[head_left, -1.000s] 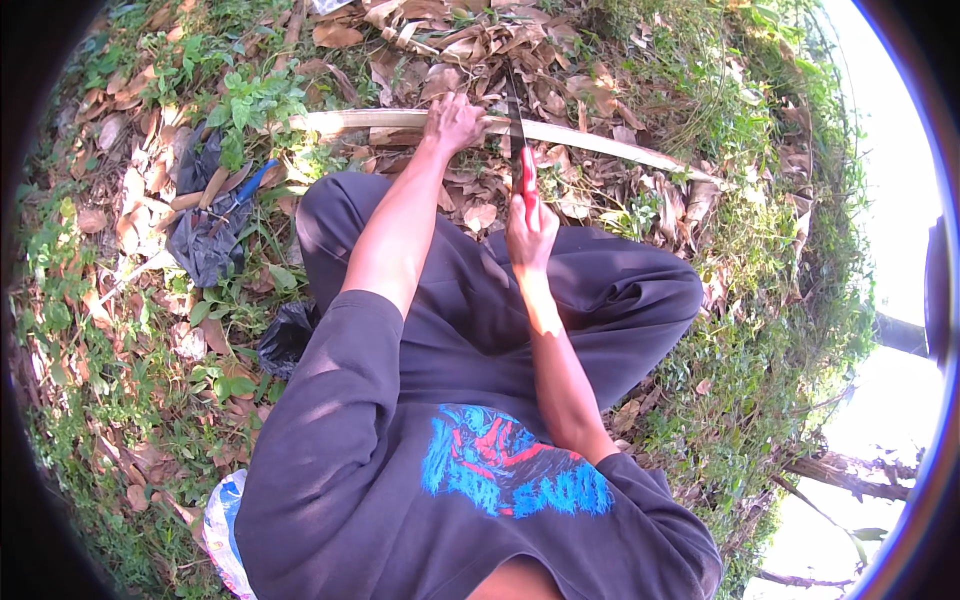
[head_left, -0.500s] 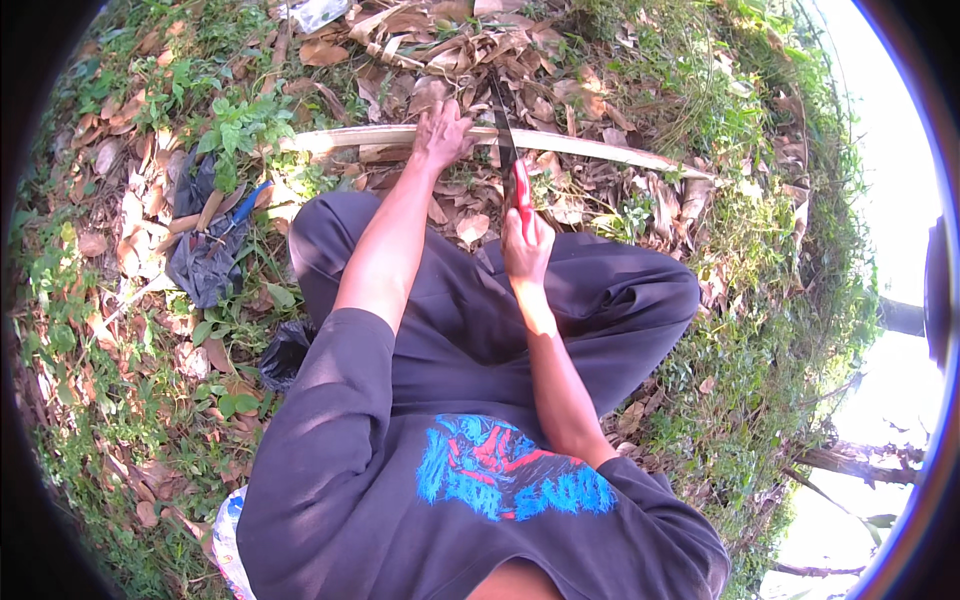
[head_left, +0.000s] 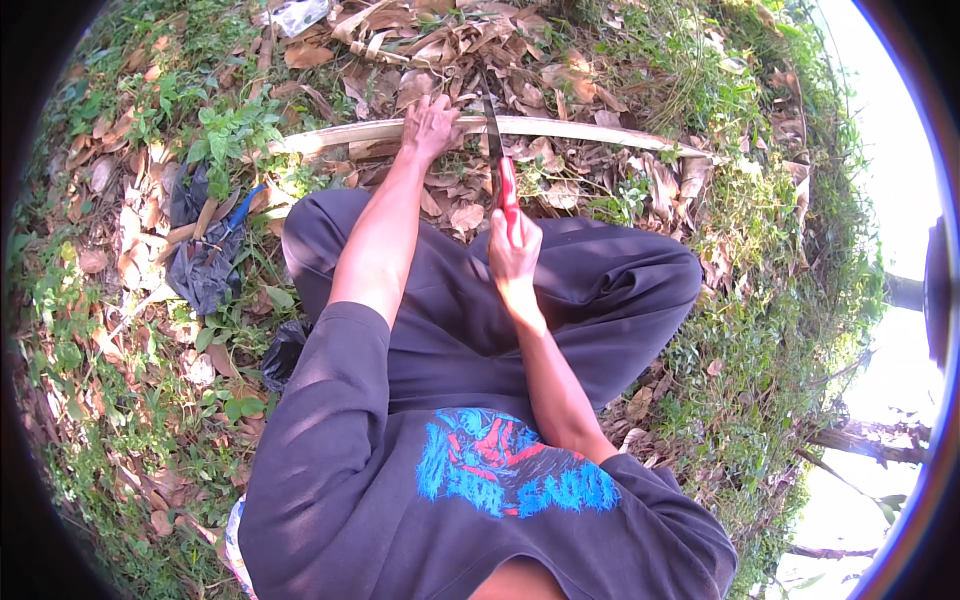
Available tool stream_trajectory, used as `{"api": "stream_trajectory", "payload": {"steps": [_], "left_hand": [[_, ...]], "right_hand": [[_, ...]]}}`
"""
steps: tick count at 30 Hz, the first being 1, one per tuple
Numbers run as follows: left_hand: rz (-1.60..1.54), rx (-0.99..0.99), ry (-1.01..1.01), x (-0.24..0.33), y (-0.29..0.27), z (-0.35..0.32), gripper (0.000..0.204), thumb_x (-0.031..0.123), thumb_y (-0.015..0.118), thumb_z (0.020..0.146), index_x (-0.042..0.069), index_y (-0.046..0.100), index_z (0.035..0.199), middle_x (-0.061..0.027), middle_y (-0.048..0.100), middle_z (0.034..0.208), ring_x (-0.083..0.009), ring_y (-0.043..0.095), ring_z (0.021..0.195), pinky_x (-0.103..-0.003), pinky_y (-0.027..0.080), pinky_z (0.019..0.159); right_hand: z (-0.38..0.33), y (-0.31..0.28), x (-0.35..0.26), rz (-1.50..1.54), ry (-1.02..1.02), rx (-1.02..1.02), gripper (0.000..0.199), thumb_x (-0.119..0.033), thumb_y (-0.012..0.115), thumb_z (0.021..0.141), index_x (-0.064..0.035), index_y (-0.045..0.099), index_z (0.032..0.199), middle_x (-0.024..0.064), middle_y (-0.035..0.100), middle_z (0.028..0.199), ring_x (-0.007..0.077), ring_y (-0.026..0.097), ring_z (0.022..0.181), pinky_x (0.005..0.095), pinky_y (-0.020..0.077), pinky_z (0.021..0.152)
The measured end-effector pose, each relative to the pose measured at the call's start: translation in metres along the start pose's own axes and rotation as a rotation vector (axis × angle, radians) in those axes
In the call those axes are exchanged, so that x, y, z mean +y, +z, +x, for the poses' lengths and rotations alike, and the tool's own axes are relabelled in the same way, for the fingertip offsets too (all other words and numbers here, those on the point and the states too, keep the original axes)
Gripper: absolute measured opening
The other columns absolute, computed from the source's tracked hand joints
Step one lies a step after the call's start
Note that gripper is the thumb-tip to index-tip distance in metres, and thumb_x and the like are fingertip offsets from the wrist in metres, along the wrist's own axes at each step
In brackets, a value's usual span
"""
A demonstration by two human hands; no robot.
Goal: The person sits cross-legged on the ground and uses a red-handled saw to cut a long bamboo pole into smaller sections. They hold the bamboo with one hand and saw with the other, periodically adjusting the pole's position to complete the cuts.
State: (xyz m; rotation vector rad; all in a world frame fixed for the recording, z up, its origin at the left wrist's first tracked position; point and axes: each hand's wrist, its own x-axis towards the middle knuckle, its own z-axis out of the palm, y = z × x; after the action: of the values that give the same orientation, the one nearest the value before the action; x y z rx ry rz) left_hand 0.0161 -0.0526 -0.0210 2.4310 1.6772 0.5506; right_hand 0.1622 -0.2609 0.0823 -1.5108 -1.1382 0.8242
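A long, pale, slightly bowed wooden strip (head_left: 590, 130) lies crosswise on dry leaves in front of my crossed legs. My left hand (head_left: 430, 130) presses down on it left of the middle, fingers closed over it. In my right hand (head_left: 514, 250) is the red handle of a handsaw (head_left: 507, 185); the fist is wrapped round its near end. The saw's dark, narrow blade points away from me and crosses the strip just right of my left hand. How deep the blade sits in the wood cannot be made out.
On the left, tools with wooden and blue handles (head_left: 238, 208) rest on a crumpled black plastic bag (head_left: 205, 270). A clear plastic bag (head_left: 300, 15) and curled dry strips (head_left: 375, 35) lie at the far side. Low green plants and leaf litter surround me.
The saw and my right hand have drawn back slightly toward me relative to the strip. My left hand keeps its hold. The whole view has shifted a little.
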Motion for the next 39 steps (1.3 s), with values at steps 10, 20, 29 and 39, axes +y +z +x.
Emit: {"api": "stream_trajectory", "payload": {"steps": [10,20,29,39], "left_hand": [[-0.004,0.021,-0.004,0.004,0.0,0.003,0.032,0.039,0.074,0.082,0.02,0.073,0.107,-0.0055,0.059,0.106,-0.0319,0.055,0.108,-0.049,0.045,0.092],[-0.005,0.034,-0.027,0.013,0.003,0.0,0.027,0.039,0.073,0.083,0.02,0.074,0.102,-0.006,0.058,0.114,-0.0324,0.054,0.112,-0.05,0.046,0.093],[-0.013,0.044,-0.057,0.002,0.005,-0.004,0.028,0.037,0.074,0.081,0.02,0.074,0.103,-0.0064,0.057,0.11,-0.0322,0.053,0.111,-0.051,0.044,0.093],[-0.066,-0.104,-0.102,-0.003,-0.001,0.007,0.032,0.039,0.075,0.08,0.025,0.075,0.109,-0.0042,0.058,0.109,-0.0316,0.053,0.107,-0.05,0.045,0.095]], "right_hand": [[0.037,-0.007,0.008,-0.121,-0.096,-0.046,0.023,-0.01,0.063,0.09,0.003,0.054,0.073,0.0136,0.048,0.055,0.0222,0.043,0.046,0.0371,0.0382,0.049],[0.028,-0.005,0.028,-0.129,-0.221,0.035,0.024,-0.015,0.064,0.094,-0.0015,0.058,0.075,-0.0006,0.049,0.055,0.0116,0.043,0.049,0.0323,0.037,0.05],[-0.026,-0.02,-0.009,0.074,0.137,-0.077,0.024,-0.01,0.061,0.091,0.0005,0.054,0.071,0.0056,0.045,0.055,0.0098,0.044,0.052,0.0314,0.0379,0.051],[0.002,-0.001,-0.003,-0.087,-0.116,-0.019,0.022,-0.004,0.06,0.089,0.0016,0.052,0.07,0.0101,0.046,0.053,0.0131,0.045,0.047,0.0343,0.038,0.048]]}}
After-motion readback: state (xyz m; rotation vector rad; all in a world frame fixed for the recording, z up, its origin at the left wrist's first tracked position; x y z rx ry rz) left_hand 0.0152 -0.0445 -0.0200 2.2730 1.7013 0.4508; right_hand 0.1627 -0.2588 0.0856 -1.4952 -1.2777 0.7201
